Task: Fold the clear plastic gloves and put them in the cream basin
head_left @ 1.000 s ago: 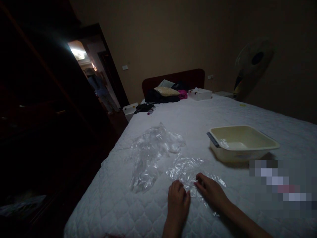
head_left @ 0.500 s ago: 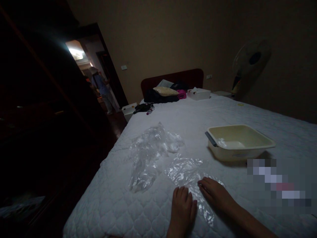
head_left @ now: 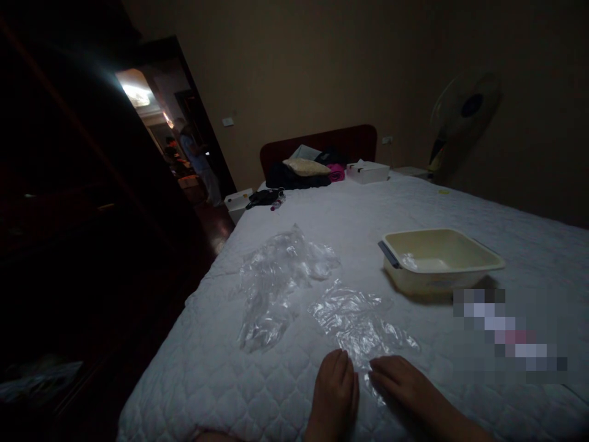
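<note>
A crumpled clear plastic bag (head_left: 352, 316) lies on the white quilted bed, its narrow near end running between my two hands. My left hand (head_left: 335, 390) rests at the bag's left edge, fingers stretched forward and held close together. Across from it, my right hand (head_left: 409, 387) lies over the bag's right side, with its fingers extended to the left. Neither hand visibly grips anything, though the undersides of the fingers are hidden. Farther left is another crumpled sheet of clear plastic (head_left: 285, 264), apart from both hands.
A cream plastic basin (head_left: 442, 273) with grey handles stands to the right. Behind it are a white box (head_left: 368, 172), a pillow (head_left: 306, 167) and dark clothes (head_left: 294, 179) by the headboard. A fan (head_left: 469, 107) stands at right; a person (head_left: 200, 162) is in the doorway.
Both my hands have drawn back toward me along the plastic bag, and the left fingers have come closer together. In the doorway, the person has shifted and turned.
</note>
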Demonstrator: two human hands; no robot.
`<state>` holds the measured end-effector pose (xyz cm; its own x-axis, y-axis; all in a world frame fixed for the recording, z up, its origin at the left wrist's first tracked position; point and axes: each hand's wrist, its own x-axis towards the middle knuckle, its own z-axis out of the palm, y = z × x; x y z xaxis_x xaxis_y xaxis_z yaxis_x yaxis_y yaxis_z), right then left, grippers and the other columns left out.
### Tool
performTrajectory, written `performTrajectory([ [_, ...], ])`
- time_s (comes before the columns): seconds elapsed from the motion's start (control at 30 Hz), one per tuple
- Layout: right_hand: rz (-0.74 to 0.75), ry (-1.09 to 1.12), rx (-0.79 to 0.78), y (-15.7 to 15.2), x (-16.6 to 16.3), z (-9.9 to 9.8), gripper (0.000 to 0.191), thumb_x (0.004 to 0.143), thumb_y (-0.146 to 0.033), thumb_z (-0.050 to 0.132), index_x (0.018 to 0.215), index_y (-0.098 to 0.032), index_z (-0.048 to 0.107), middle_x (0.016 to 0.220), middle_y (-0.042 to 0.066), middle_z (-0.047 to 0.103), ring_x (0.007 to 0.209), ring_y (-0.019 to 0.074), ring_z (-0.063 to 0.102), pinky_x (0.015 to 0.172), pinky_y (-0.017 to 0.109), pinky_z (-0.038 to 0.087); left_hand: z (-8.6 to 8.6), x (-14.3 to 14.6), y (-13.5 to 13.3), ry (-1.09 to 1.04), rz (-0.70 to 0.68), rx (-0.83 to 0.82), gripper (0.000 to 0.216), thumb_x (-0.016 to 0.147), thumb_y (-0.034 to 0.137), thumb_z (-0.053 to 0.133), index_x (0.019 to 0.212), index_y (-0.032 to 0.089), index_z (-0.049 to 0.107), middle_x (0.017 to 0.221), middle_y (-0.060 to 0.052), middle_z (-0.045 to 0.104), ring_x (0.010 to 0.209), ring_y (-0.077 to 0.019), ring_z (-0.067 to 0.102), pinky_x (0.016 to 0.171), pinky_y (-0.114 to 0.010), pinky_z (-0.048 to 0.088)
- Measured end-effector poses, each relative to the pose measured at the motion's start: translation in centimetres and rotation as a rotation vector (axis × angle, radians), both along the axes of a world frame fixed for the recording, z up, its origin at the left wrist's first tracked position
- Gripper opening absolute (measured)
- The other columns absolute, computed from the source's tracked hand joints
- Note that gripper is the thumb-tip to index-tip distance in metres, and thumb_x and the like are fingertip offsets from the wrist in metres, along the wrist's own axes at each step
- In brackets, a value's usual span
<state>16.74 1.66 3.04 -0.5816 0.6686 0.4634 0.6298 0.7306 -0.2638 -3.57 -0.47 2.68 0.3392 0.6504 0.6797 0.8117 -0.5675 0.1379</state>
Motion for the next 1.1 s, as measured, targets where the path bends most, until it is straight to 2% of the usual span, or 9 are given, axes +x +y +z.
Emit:
performTrajectory([
  [0.23,0.086,-0.036,0.116,0.3,0.1,0.9,0.026,0.087,-0.015,0.045,0.106,-0.023,0.060,0.101,0.007,0.068,0.089,0.0197,0.063,0.077,0.035,0.049,-0.7,-0.3,0.1,0.071,-0.008,0.033,0.038,0.076,0.005,0.040,0.108,0.014,0.056,0.105,-0.010,0.063,0.102,-0.0233,0.057,0.087,-0.040,0.050],
  [0.4,0.077,0.016,-0.029,0.2,-0.4,1.3,0.027,0.084,-0.014,0.045,0.105,-0.021,0.059,0.098,0.008,0.067,0.088,0.0192,0.061,0.081,0.036,0.047,-1.0,-0.2,0.2,0.066,-0.012,0.018,0.036,0.075,0.005,0.040,0.105,0.015,0.057,0.105,-0.009,0.063,0.104,-0.0224,0.056,0.090,-0.042,0.047],
  [0.47,0.035,0.047,-0.089,0.1,-0.7,1.3,0.025,0.084,-0.016,0.045,0.104,-0.021,0.059,0.095,0.008,0.067,0.087,0.0194,0.060,0.082,0.037,0.046,-1.0,-0.2,0.2,0.072,-0.023,0.006,0.035,0.075,0.005,0.040,0.104,0.015,0.057,0.105,-0.009,0.063,0.105,-0.0225,0.056,0.091,-0.042,0.046],
  [0.63,-0.176,0.163,-0.179,0.4,-2.2,1.3,0.027,0.088,-0.027,0.044,0.112,-0.019,0.055,0.090,0.009,0.066,0.082,0.0207,0.060,0.077,0.037,0.047,-1.2,-0.1,0.3,0.070,-0.026,-0.029,0.036,0.076,0.004,0.041,0.106,0.017,0.056,0.106,-0.008,0.062,0.107,-0.0220,0.055,0.094,-0.043,0.043],
  [0.8,-0.286,0.225,-0.255,1.0,-2.9,1.6,0.030,0.086,-0.034,0.047,0.110,-0.018,0.054,0.082,0.007,0.065,0.077,0.0209,0.060,0.071,0.034,0.047,-1.5,-0.2,0.2,0.065,-0.019,-0.003,0.034,0.075,0.003,0.042,0.102,0.018,0.058,0.107,-0.008,0.062,0.108,-0.0224,0.054,0.094,-0.043,0.043],
  [1.0,-0.258,0.148,-0.226,1.8,-3.2,2.0,0.019,0.086,-0.030,0.047,0.091,-0.019,0.061,0.083,0.007,0.066,0.078,0.0204,0.060,0.073,0.033,0.045,-1.7,-0.2,0.3,0.063,-0.048,0.007,0.034,0.076,0.004,0.041,0.102,0.017,0.058,0.109,-0.008,0.061,0.109,-0.0234,0.053,0.094,-0.044,0.043],
  [1.1,-0.234,0.080,-0.197,2.2,-3.4,1.8,0.017,0.086,-0.026,0.047,0.088,-0.020,0.063,0.084,0.006,0.065,0.080,0.0199,0.059,0.075,0.033,0.043,-1.5,-0.2,0.3,0.055,-0.048,0.001,0.035,0.076,0.003,0.041,0.103,0.018,0.058,0.109,-0.008,0.061,0.109,-0.0232,0.053,0.093,-0.044,0.044],
])
